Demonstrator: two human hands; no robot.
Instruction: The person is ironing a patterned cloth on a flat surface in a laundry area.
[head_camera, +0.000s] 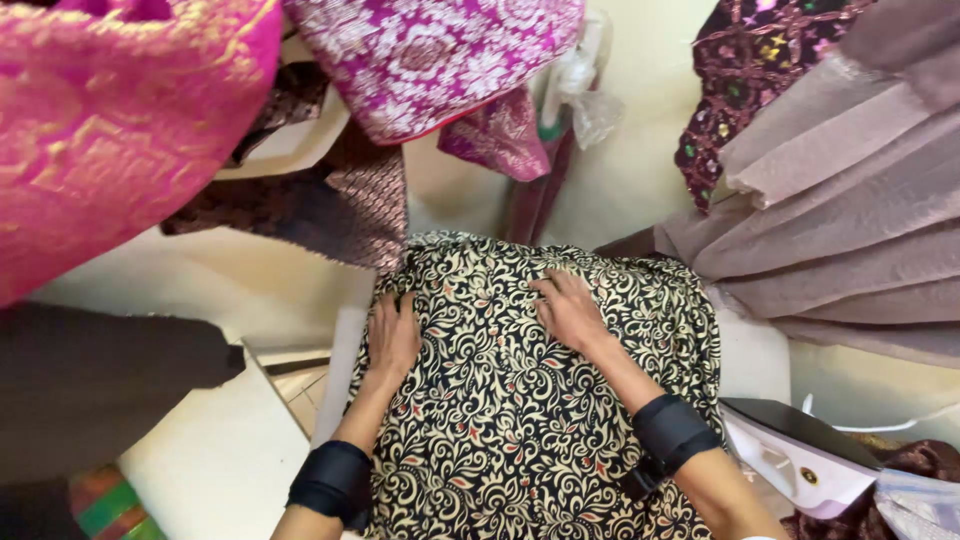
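Left hand (392, 335): lay flat, open, palm on cloth (520, 420), gripping nothing.
Right hand (568, 310): likewise flat, slightly farther up.
Cloth axis: ran lengthwise beneath both hands.
Iron (800, 460): right of right hand.

Left hand (392, 335) and right hand (568, 310) apparently flat, palms down
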